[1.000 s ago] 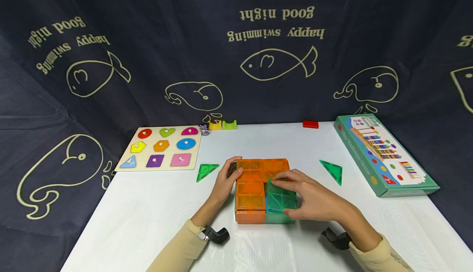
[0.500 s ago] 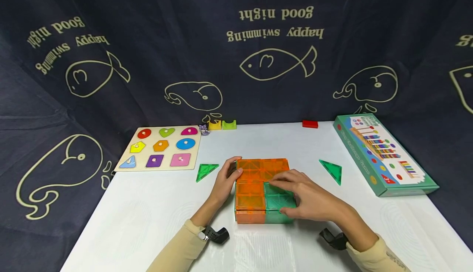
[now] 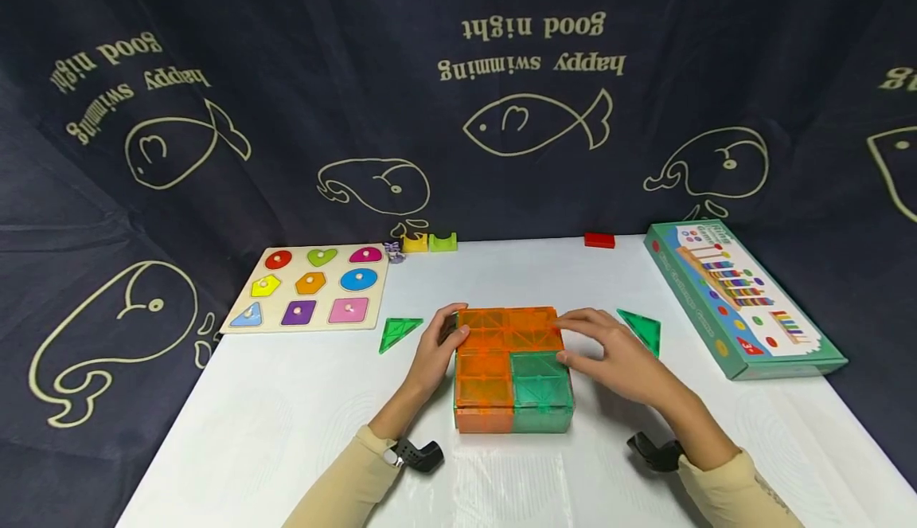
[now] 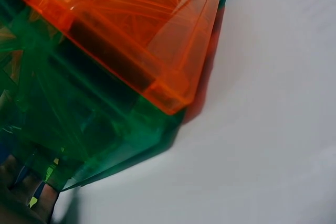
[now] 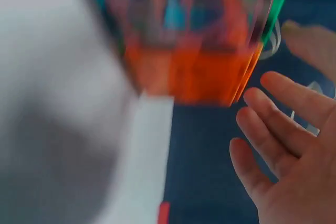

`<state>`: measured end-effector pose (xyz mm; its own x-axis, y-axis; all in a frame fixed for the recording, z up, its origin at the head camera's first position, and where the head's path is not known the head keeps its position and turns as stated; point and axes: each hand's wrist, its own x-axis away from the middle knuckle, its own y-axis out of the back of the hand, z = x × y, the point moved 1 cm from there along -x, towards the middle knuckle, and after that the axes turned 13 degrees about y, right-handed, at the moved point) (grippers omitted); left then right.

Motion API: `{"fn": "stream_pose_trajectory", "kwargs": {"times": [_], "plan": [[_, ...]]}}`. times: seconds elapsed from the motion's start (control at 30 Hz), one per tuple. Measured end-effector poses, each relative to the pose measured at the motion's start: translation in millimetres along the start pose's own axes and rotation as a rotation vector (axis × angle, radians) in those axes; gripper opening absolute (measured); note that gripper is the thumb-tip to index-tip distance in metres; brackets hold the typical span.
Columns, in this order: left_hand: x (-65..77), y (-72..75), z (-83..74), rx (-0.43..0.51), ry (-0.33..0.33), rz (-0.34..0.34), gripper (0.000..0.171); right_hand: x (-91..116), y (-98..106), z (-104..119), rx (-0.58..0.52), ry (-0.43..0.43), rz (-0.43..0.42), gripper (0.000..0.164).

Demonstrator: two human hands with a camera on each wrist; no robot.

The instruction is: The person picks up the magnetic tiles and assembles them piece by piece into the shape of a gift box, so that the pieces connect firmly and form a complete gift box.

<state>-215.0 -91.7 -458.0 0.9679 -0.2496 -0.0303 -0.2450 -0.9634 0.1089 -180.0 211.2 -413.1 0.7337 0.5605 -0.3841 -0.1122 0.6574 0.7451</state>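
A low box built of translucent magnetic tiles [image 3: 484, 377] sits at the middle of the table, orange on three quarters of its top. The green square tile [image 3: 540, 378] lies flat in the front right quarter. My left hand [image 3: 432, 357] grips the box's left side toward the back, thumb on top, fingers down the side; in the left wrist view its fingertips [image 4: 44, 200] show through the green wall. My right hand [image 3: 622, 357] is at the right edge, fingers apart and loosely bent. In the right wrist view that hand [image 5: 296, 150] holds nothing.
Green triangular tiles [image 3: 398, 333] [image 3: 643, 332] lie on either side of the box. A wooden shape puzzle board [image 3: 372, 305] is at the back left, a green game box [image 3: 745, 305] at the right. Yellow and green blocks [image 3: 442, 242] and a red block [image 3: 599, 240] line the back edge.
The green square tile has gone from tilted to flat, level with the orange ones. My right hand has let go of it and moved right and back. The left hand stays put.
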Motion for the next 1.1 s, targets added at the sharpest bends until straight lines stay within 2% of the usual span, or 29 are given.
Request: {"fn": "stream_pose_trajectory", "kwargs": {"times": [0.13,0.23,0.37,0.47,0.53,0.67,0.8,0.9,1.0,1.1], "plan": [[-0.4,0.2,0.7,-0.001,0.004,0.006,0.043,7,12,-41,0.025,-0.107,-0.086,0.040],[-0.6,0.6,1.0,0.000,0.007,0.013,0.041,17,21,-71,0.094,-0.219,-0.112,0.042],[-0.4,1.0,1.1,0.001,0.010,0.008,0.042,29,33,-100,0.187,-0.380,-0.076,0.052],[-0.1,0.9,1.1,-0.002,0.010,0.001,0.043,36,40,-113,0.231,-0.482,-0.023,0.063],[-0.3,1.1,0.9,-0.010,0.010,0.004,0.043,39,43,-118,0.248,-0.521,0.001,0.067],[-1.7,2.9,1.7,-0.016,0.010,0.012,0.044,38,45,-121,0.269,-0.514,0.012,0.060],[-9.1,5.7,17.3,0.017,0.010,0.006,0.045,36,42,-119,0.253,-0.514,-0.007,0.053],[-15.0,6.5,30.0,0.037,0.008,-0.010,0.044,34,40,-118,0.215,-0.556,-0.029,0.051],[-16.2,5.1,33.6,0.035,-0.003,-0.026,0.042,32,36,-116,0.197,-0.554,-0.071,0.046],[-16.7,3.8,35.9,0.029,-0.022,-0.029,0.042,30,31,-112,0.187,-0.498,-0.155,0.039]]}}
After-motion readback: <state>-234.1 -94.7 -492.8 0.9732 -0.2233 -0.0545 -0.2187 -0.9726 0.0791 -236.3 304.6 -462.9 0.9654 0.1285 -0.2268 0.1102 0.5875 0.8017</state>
